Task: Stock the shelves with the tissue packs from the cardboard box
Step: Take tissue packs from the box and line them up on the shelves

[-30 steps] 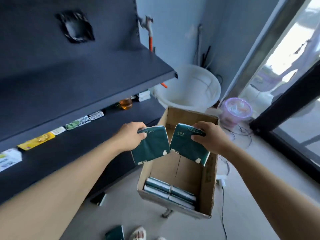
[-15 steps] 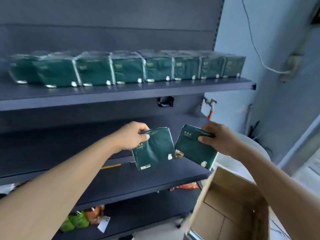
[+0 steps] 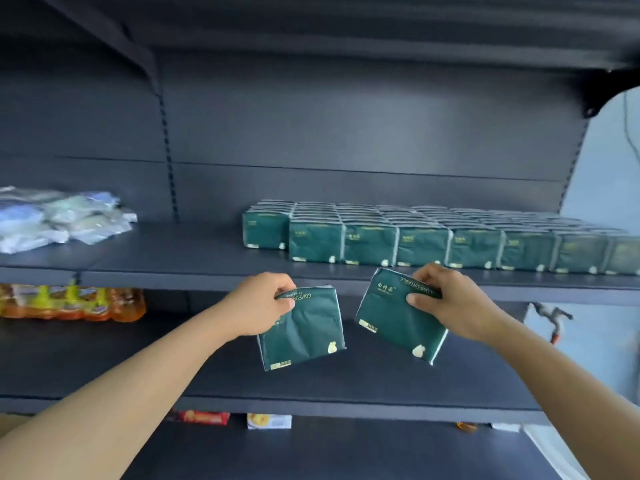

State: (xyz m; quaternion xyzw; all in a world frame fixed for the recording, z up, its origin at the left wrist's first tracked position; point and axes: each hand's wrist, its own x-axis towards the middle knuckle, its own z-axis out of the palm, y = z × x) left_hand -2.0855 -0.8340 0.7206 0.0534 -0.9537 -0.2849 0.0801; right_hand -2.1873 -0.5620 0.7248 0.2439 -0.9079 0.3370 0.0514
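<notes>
My left hand (image 3: pixel 261 304) grips a dark green tissue pack (image 3: pixel 304 332) by its top edge, and the pack hangs tilted in front of the shelves. My right hand (image 3: pixel 450 301) pinches a second green tissue pack (image 3: pixel 394 320) the same way, a little higher and to the right. Both packs hang just below the front edge of the dark upper shelf (image 3: pixel 194 268). On that shelf stand several rows of matching green tissue packs (image 3: pixel 422 244), filling its right part. The cardboard box is out of view.
Clear bagged goods (image 3: pixel 59 218) lie at the left of the upper shelf. Orange drink bottles (image 3: pixel 69 303) sit on the middle shelf (image 3: pixel 346 396) at left. Small packets (image 3: pixel 268 420) show on the shelf below. A tap (image 3: pixel 554 317) sticks out of the blue wall at right.
The view has swung up from the box on the floor to the shelves. Both hands have risen with their tissue packs toward the upper shelf; the box has left the view.
</notes>
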